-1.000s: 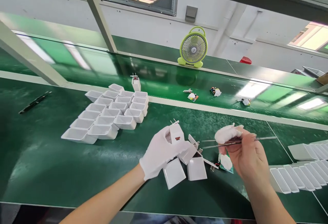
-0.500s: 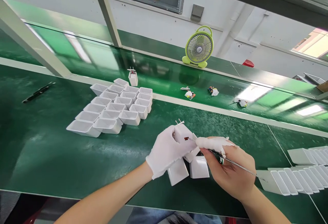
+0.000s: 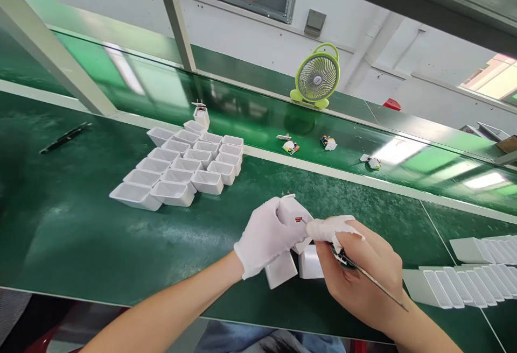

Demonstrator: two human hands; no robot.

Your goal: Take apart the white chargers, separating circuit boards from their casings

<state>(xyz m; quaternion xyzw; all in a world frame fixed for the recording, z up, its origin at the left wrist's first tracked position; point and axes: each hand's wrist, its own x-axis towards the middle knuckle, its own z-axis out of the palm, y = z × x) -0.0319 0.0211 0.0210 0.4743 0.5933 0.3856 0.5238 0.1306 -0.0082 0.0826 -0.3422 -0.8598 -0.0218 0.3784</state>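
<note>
My left hand (image 3: 264, 234), in a white glove, grips a white plastic casing (image 3: 291, 210) with its fingers curled round the side. Metal prongs stick up at the casing's far end, and a small slot with orange-red inside shows on its face. Bare except for white wrapping on a finger, my right hand (image 3: 359, 272) is closed on a thin metal pick-like tool (image 3: 377, 284). The tool's tip is at the slot; whether it touches is too small to tell. Below my hands lie more white casings (image 3: 280, 269), partly hidden.
Rows of open white casings (image 3: 173, 194) stand left of centre. Nested casings (image 3: 440, 286) lie at right. On the green belt (image 3: 258, 127) are several circuit boards (image 3: 290, 147) and a casing with a board on top (image 3: 201, 116). Black tweezers (image 3: 64, 138) lie far left; a green fan (image 3: 318, 77) stands behind.
The boards and the casing on the belt have shifted left. My right hand has turned slightly, tilting the tool's rear end lower. My left hand still grips the casing.
</note>
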